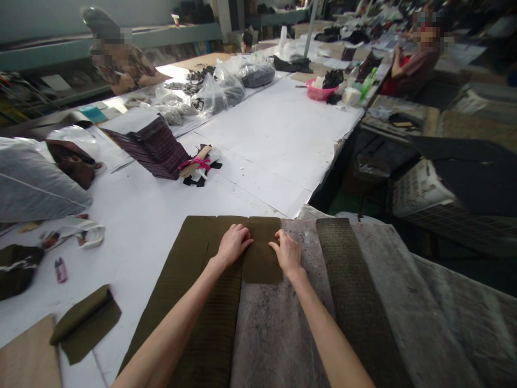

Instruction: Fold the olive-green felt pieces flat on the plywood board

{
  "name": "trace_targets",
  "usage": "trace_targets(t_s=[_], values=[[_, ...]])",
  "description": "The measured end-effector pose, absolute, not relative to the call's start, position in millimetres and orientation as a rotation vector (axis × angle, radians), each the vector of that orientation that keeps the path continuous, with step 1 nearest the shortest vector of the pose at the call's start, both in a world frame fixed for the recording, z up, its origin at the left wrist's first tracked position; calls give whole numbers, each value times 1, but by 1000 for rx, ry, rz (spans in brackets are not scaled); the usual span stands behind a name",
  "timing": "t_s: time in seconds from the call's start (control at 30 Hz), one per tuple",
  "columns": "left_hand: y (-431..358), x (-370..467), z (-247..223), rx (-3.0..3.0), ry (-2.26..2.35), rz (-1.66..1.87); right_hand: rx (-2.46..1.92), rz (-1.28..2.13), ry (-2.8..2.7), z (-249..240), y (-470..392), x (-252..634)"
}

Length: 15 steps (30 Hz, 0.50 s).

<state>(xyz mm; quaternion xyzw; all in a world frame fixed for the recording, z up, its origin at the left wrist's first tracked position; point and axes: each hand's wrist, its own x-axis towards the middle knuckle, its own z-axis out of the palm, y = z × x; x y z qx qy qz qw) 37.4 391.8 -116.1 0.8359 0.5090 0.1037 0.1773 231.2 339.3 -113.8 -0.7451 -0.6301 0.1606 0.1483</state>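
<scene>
- The small green cloth (262,269) is seen on the grey board (278,328), between the long green row (216,312) and the dark strip (351,275).
- Its left side is set by the row's top end; whether it is tucked over or under cannot be told.
- The left hand (235,243) is rested near the cloth's left side, fingers bent. Its grip looks nearly closed, but whether any cloth is pinched cannot be told.
- The right hand (288,252) is placed at the right edge. In its grip a little gap is seen between thumb and finger; whether the edge is pinched cannot be told.
- The cloth is best kept flat, so bumps should be smoothed out with soft fingers.
- The top edge is best lined up with the row's top edge.
- Both sides should be pulled gently and evenly, or the cloth may be bent crooked.
- The row is best left unbumped, as its neat lines could be messed up.
</scene>
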Motion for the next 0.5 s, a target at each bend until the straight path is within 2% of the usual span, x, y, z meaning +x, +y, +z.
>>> trace_targets(t_s=[0.27, 0.5], values=[[371, 60, -110, 2359, 1639, 475, -2144, 486, -1762, -114, 338, 233], [350, 92, -137, 2648, 1425, 370, -2132, 487, -1763, -115, 338, 236]])
